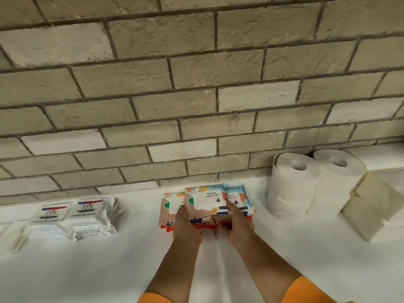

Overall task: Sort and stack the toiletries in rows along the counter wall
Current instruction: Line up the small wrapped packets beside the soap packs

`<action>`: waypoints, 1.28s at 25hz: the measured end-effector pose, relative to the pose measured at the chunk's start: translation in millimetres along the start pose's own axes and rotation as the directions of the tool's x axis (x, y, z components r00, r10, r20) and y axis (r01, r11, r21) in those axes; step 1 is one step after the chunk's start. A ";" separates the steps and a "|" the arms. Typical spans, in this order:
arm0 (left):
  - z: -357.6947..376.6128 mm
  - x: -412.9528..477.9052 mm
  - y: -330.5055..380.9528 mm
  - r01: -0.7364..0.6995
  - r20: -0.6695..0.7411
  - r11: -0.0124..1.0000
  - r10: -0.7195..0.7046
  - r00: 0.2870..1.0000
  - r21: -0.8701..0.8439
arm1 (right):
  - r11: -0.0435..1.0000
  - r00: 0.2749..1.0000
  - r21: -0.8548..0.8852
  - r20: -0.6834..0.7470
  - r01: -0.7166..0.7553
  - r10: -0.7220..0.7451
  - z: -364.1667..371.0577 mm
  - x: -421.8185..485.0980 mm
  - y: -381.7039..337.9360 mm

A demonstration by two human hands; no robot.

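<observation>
Left grip point(185, 219) and right grip point(239, 224) both clasp the front edge of a stack of wet-wipe packs point(207, 201) on the white table point(109, 270), near the brick wall point(196, 84), between Dove soap packs point(72, 215) and toilet rolls point(306, 184).

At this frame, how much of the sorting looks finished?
Done: Dove soap packs sit grouped at the left by the wall. Toilet paper rolls stand stacked at the right, with beige packs beside them.
In hand: the left hand and right hand both grip a stack of wet wipes packs.
Left: probably setting that stack in line with the neighbouring wipes packs. The soap wrappers look untidy.
</observation>
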State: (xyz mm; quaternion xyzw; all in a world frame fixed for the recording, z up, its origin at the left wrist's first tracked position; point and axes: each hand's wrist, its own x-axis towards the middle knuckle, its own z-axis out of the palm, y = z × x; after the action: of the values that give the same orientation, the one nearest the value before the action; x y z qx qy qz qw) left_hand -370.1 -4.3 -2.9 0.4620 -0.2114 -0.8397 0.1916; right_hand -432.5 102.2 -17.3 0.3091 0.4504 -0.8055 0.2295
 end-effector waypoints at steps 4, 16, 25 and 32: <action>-23.8 5.5 30.7 -0.027 -0.088 0.999 0.025 0.996 -0.020 | 0.999 0.998 -0.019 0.035 -0.048 0.049 25.3 -13.3 28.6; -54.8 19.1 63.9 0.001 -0.111 0.999 0.003 0.994 0.033 | 0.996 0.993 -0.026 0.086 -0.082 0.084 48.7 -27.4 56.0; -47.7 19.7 54.6 -0.050 -0.067 0.998 0.047 0.997 -0.036 | 0.987 0.976 -0.088 0.160 -0.132 0.145 31.8 -17.1 41.0; -30.2 -15.4 -28.8 -0.110 -0.538 0.935 0.288 0.792 0.338 | 0.865 0.937 -0.502 0.305 0.006 0.171 -38.2 -17.6 21.0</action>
State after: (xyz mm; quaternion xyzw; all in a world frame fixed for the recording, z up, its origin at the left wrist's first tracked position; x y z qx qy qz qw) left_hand -340.1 22.5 -22.1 0.6931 -0.3114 -0.5935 0.2653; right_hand -395.4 126.7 -32.6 0.1157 0.5817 -0.6931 0.4098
